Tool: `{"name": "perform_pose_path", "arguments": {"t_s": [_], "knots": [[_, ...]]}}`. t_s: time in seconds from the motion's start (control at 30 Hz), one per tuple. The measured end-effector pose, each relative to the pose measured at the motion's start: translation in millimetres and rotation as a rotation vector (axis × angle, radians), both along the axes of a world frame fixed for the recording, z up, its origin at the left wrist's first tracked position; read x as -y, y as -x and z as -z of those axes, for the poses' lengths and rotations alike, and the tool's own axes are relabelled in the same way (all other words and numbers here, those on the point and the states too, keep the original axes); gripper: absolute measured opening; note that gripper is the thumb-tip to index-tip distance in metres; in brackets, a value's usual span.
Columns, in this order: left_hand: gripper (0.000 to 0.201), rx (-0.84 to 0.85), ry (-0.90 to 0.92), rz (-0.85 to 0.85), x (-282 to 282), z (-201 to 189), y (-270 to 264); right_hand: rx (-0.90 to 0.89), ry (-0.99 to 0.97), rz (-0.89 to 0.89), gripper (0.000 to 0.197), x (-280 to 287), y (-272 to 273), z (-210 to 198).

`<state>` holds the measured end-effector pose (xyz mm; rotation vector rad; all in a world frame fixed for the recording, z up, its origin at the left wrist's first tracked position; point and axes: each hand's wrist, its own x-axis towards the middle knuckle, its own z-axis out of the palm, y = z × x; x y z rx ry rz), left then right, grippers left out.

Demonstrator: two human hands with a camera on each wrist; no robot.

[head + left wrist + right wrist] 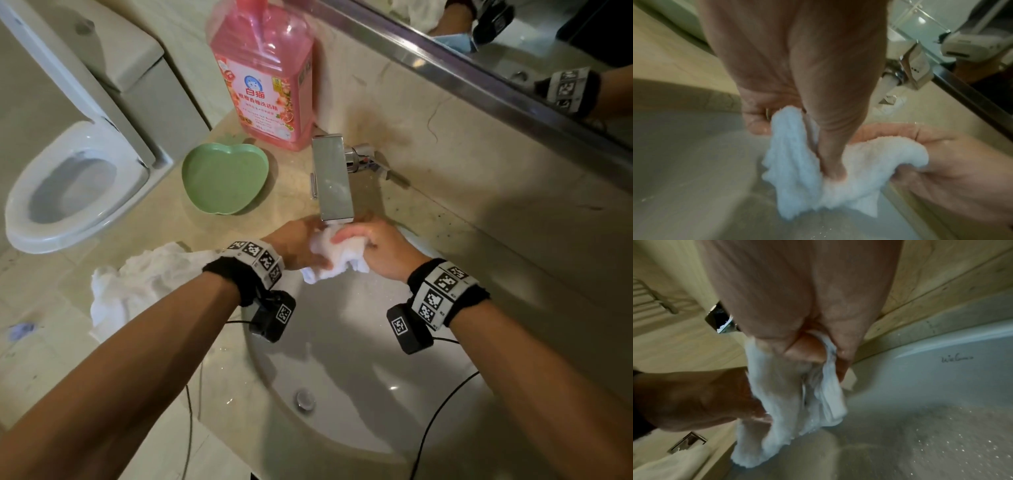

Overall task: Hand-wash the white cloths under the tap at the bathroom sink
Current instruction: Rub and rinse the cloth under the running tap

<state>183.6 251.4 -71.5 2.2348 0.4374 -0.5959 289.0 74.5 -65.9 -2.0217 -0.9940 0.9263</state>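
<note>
Both hands work 1 white cloth (pixel 337 255) directly under the tap (pixel 334 178), above the back of the sink (pixel 342 359). The left hand (pixel 296 245) grasps the cloth's left side with thumb and curled fingers, and the right hand (pixel 380 248) clutches the right side, the fabric bunched between them. More white cloths (pixel 137 284) lie in a heap on the counter (pixel 219 233) left of the sink, partly over the counter's edge. From here, the likeliest trouble is splashing: the cloth sits close to the spout, and droplets already speckle the sink wall in the wrist views, so water could spray onto the counter or reach the wrist cameras and their cables, which hang over the sink. A loose corner dangles below the hands and could slip free if either hold loosens. The heap, hanging partly off the counter, might slide to the floor if an elbow brushes it. A pink detergent bottle (pixel 265 73) stands by the wall behind a green apple-shaped dish (pixel 224 180); its label shows the characters 白猫 in blue, with a smaller line beneath that is too small to read surely. Script writing on the sink wall, in the right wrist view, is too blurred to make out.
</note>
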Motion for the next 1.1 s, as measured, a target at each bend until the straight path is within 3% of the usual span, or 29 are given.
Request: {"name": "perform_pose_path", "arguments": {"t_s": [0.07, 0.13, 0.27, 0.33, 0.37, 0.47, 0.57, 0.67, 0.73, 0.77, 0.83, 0.93, 1.0, 1.1], "knots": [[0.04, -0.03, -0.094, 0.117, 1.9, -0.8, -4.4, -0.02, 0.049, -0.075, 0.05, 2.7, 0.8, -1.0], [0.036, -0.024, -0.129, 0.136, -0.8, -4.6, -3.8, -0.151, 0.036, -0.005, 0.047, 3.9, 2.3, -4.9], [0.028, 0.093, -0.016, 0.053, -8.3, -15.9, 3.9, -0.296, 0.042, 0.089, 0.041, -1.1, 1.3, -5.4], [0.033, 0.154, -0.129, 0.106, -17.2, -15.2, 8.5, -0.388, 0.045, 0.116, 0.042, -8.8, 1.0, -3.9], [0.035, 0.171, -0.179, 0.12, -21.6, -14.3, 11.4, -0.371, 0.037, 0.121, 0.044, -13.4, 1.1, -2.4], [0.042, 0.223, -0.161, 0.076, -28.8, -14.0, 20.1, -0.069, 0.043, 0.065, 0.059, -26.5, 6.8, 8.7], [0.039, 0.296, -0.073, -0.015, -28.9, -18.3, 27.6, 0.07, 0.159, 0.036, 0.017, -38.3, 14.5, 18.9], [0.049, 0.194, 0.008, -0.035, -30.4, -15.8, 35.5, 0.252, 0.108, -0.051, 0.004, -49.6, 22.9, 15.5], [0.075, -0.005, 0.046, -0.065, -29.7, -11.9, 37.2, 0.398, -0.032, -0.104, 0.033, -52.0, 27.3, 13.4], [0.083, -0.088, 0.059, -0.084, -27.2, -10.4, 35.1, 0.383, -0.048, -0.15, 0.037, -51.3, 28.3, 11.6], [0.08, -0.169, 0.062, -0.09, -16.9, -8.2, 26.0, 0.394, -0.08, -0.201, 0.026, -48.0, 30.2, 13.5], [0.063, -0.175, 0.045, -0.105, 0.2, -5.1, 10.2, 0.332, -0.038, -0.079, 0.016, -40.1, 16.9, 17.8], [0.067, -0.218, 0.187, -0.209, 8.2, -2.9, 2.6, 0.336, 0.019, -0.031, 0.031, -31.3, 9.0, 13.5], [0.071, -0.29, 0.5, -0.305, 21.9, -8.0, -7.9, 0.434, 0.142, -0.117, 0.057, -18.5, 7.7, 6.7]]}}
